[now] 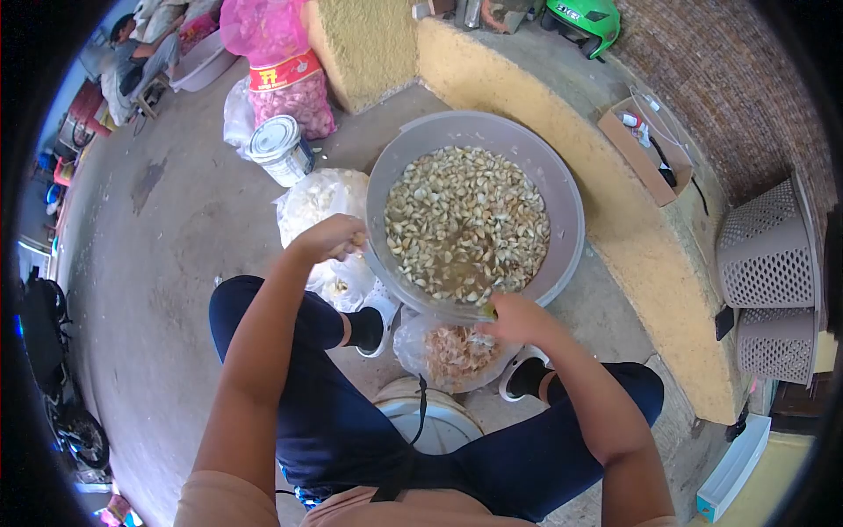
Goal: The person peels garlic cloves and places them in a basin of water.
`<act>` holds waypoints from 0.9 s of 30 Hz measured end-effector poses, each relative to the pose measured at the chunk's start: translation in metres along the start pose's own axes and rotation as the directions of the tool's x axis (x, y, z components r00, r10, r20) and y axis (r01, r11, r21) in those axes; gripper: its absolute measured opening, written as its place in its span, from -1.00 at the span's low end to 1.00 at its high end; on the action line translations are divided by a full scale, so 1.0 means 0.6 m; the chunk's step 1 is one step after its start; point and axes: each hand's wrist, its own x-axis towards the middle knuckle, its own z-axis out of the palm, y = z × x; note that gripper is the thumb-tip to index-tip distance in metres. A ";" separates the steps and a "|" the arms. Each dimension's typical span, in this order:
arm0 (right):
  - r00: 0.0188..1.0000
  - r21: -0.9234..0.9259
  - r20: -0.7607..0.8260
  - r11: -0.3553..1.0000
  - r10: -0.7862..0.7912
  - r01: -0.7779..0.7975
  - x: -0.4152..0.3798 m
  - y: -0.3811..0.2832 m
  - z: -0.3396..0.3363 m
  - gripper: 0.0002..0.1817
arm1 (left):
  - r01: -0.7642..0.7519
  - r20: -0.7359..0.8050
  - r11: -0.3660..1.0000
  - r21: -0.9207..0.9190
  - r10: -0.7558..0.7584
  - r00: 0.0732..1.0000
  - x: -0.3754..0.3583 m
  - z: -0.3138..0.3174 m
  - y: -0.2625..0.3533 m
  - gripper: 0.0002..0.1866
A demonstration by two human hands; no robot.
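Observation:
A large grey plastic basin (569,180) stands in front of me, holding many garlic cloves (470,206) in brownish water. My left hand (332,239) is closed beside the basin's left rim, with a small tan piece that looks like a garlic clove at its fingertips. Over the near rim, my right hand (518,318) is closed on a small yellow-green thing, mostly hidden by the fingers. Below that hand, a clear plastic bag (413,349) contains brown garlic skins (458,353). Left of the basin is another plastic bag (303,206) with pale contents.
A lidded paint bucket (279,151) and a pink mesh sack of garlic (294,101) stand at the back left. A low yellow wall (645,241) curves along the right, bearing a cardboard box (637,158). Another person (149,57) sits farther off by a basin (206,66).

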 end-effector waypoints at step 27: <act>0.786 0.594 -0.615 0.692 0.063 0.410 -0.069 -0.038 -0.162 -0.66 | -0.199 0.470 0.868 -0.455 0.424 0.774 -0.091 0.259 0.241 -0.75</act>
